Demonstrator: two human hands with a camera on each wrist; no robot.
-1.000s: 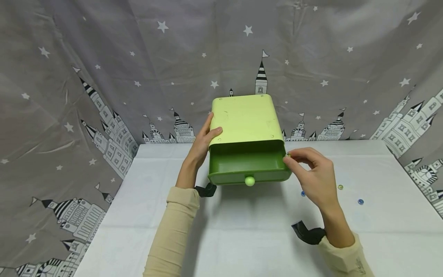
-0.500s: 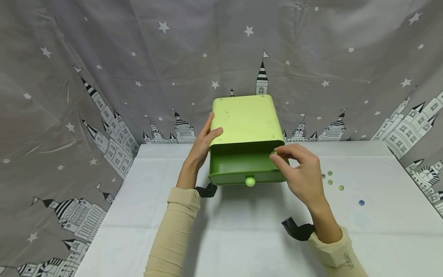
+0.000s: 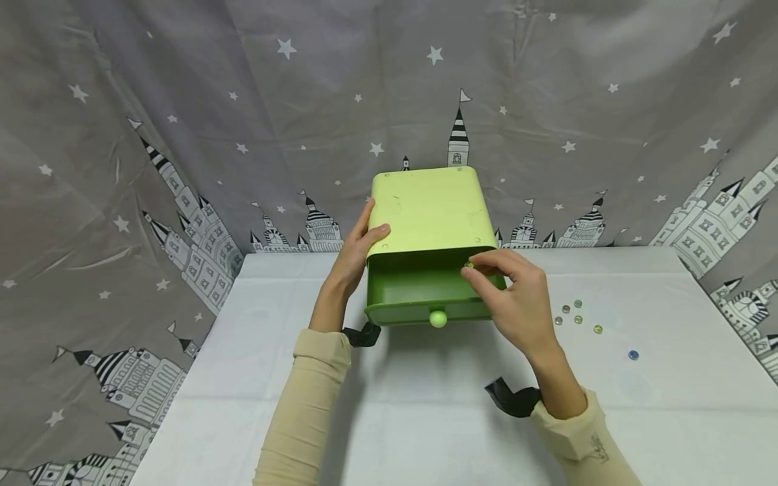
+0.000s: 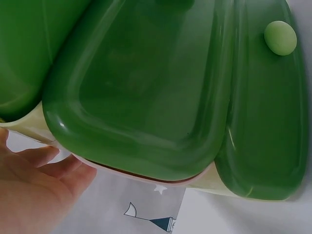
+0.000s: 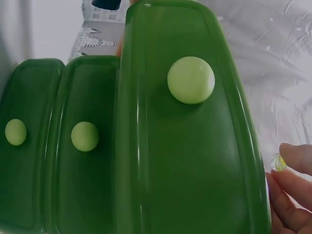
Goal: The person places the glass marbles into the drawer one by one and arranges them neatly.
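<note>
A pale yellow-green drawer cabinet point(image 3: 431, 209) stands on the table with its dark green top drawer point(image 3: 401, 287) pulled out. My left hand point(image 3: 352, 260) rests against the cabinet's left side, the thumb over its top edge; the left wrist view shows the fingers touching the side wall. Between thumb and fingertips, my right hand point(image 3: 516, 290) pinches a clear glass marble point(image 5: 278, 163) with a yellow streak. That hand is above the drawer's right part. The drawer's right end is hidden behind it.
Several clear and greenish marbles point(image 3: 578, 319) lie right of the cabinet, with a blue marble point(image 3: 633, 355) farther right. Two lower drawers with round knobs point(image 5: 85, 136) are shut. A grey patterned curtain point(image 3: 243, 101) hangs behind the white table point(image 3: 425, 418).
My right hand has moved left with the marble, from the drawer's right edge to above its inside. Marbles it had covered now show on the table. My left hand has stayed in place.
</note>
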